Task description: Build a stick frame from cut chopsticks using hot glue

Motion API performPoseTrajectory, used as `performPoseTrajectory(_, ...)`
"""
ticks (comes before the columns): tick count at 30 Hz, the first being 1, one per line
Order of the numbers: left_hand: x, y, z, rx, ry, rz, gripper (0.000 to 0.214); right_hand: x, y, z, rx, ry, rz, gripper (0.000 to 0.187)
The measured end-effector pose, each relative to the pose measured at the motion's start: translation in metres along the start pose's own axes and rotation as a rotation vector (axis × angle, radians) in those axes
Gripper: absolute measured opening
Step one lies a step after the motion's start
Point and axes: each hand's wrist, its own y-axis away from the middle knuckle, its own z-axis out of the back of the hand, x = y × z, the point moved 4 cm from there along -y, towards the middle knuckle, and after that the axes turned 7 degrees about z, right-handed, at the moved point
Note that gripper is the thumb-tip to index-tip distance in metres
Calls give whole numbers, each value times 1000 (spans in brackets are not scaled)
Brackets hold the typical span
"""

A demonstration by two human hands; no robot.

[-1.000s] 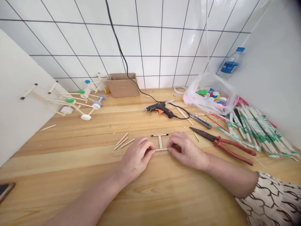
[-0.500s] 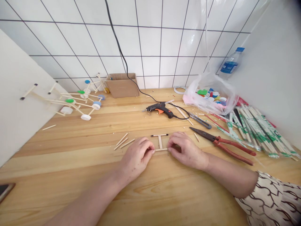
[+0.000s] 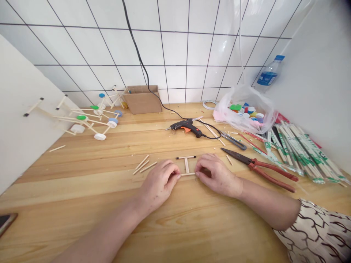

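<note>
A small H-shaped frame of wooden sticks [image 3: 187, 165] lies flat on the wooden tabletop [image 3: 82, 190], its upper crossbar dark-tipped. My left hand [image 3: 159, 182] pinches the left end of the frame's lower stick, and my right hand [image 3: 216, 175] holds its right end. The fingers hide both ends of that stick. Several short loose sticks [image 3: 142, 164] lie just beyond my left hand. Red-handled long-nose pliers [image 3: 257, 168] rest to the right of my right hand.
A black and orange glue gun [image 3: 186, 128] and its cord lie beyond the frame. Further right are scissors [image 3: 233, 140], a plastic bag of bottle caps [image 3: 244, 111] and bundled chopsticks [image 3: 301, 157]. A stick-and-cap wheeled model [image 3: 82, 118] stands at left, near a cardboard box [image 3: 142, 100].
</note>
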Motion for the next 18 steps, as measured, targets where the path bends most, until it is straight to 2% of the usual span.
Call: performPoseTrajectory(18,0,0,0,-8,2,8,13,-1,0,0,-3,3,11,12)
